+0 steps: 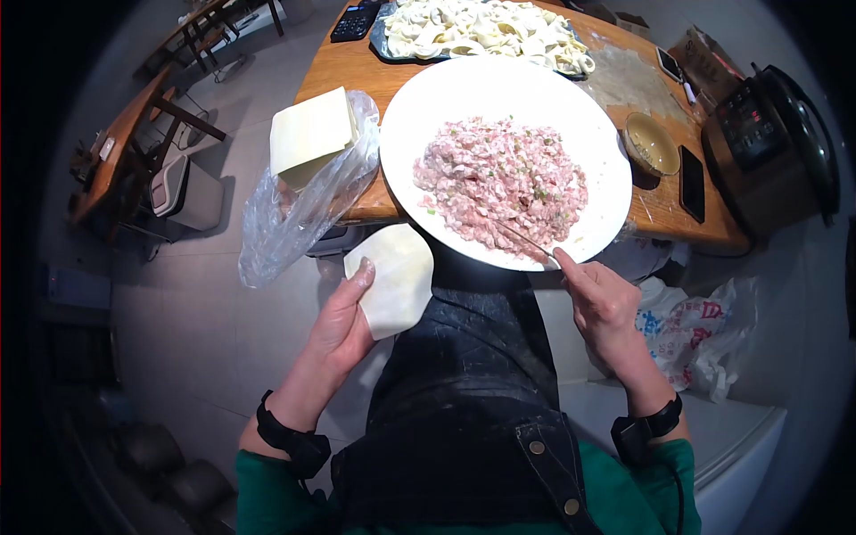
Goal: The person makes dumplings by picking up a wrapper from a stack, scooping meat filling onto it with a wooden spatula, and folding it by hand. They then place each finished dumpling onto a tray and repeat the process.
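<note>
My left hand (341, 323) holds a pale dumpling wrapper (399, 283), thumb on top and fingers hidden beneath. It is in front of the table edge, above my lap. My right hand (608, 308) is closed around the end of a thin stick-like utensil (524, 239), whose far end reaches into pink minced meat filling (504, 169) with green bits. The filling is heaped in a large white dish (403, 125) that juts over the front of the table. Left of the dish, a stack of square-cut wrappers (312, 134) lies on a clear plastic bag (283, 227).
Folded dumplings crowd a dark tray (379, 43) behind the dish. To the right are a small bowl (651, 144), a black phone (692, 185) and a rice cooker (771, 143). A calculator (355, 21) lies at the back left. Printed plastic bags (691, 330) hang low at right.
</note>
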